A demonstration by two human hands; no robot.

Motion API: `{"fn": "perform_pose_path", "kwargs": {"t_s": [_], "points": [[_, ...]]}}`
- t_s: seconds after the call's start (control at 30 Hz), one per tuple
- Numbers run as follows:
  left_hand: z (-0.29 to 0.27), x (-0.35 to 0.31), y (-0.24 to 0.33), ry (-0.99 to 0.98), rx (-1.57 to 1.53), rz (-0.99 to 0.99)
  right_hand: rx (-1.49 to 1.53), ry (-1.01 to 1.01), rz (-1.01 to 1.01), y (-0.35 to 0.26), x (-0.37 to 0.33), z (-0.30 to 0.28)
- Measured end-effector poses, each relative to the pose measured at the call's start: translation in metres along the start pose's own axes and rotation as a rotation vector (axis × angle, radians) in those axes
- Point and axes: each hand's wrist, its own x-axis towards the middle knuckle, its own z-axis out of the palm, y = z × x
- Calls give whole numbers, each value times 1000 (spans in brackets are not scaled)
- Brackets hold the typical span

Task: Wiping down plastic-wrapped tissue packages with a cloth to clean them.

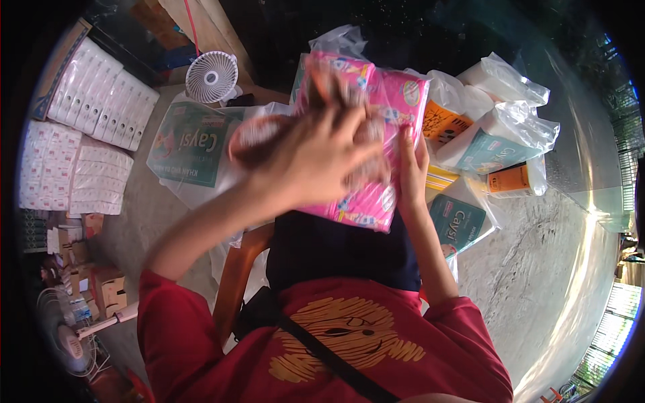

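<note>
A bundle of shiny pink plastic-wrapped packs (403, 87) stands in front of me over my lap, tilted a little. My right hand (413, 164) grips its right edge, thumb up along the front. Across the front of the packs reaches my left hand (329, 151), smeared by motion, its fingers bent. Under and beside it shows a brownish, rounded thing (250, 142), too blurred to name; the left hand seems closed round it. Part of the bundle's front is hidden behind the hand.
Clear bags of teal-printed packs (463, 218) stand on the right, with a larger teal-printed bag (181, 144) on the left. Behind that is a small white fan (211, 77). Stacked white packs (101, 94) and cardboard boxes (107, 292) line the far left. A wooden chair arm (238, 279) is beside me.
</note>
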Motion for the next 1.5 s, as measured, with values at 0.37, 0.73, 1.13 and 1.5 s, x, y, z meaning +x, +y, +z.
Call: {"fn": "perform_pose_path", "kwargs": {"t_s": [0.37,0.73,1.13,1.5], "points": [[-4,43,-54,63,113,-281,-95,-85,-14,-4,8,18],[-26,-20,-12,-348,-291,-43,-168,37,28,-3,37,7],[-85,-118,-170,-268,-942,-805,-93,32,48,8,38,-2],[-15,-165,-166,334,621,-612,-57,50,92,8,33,-10]]}}
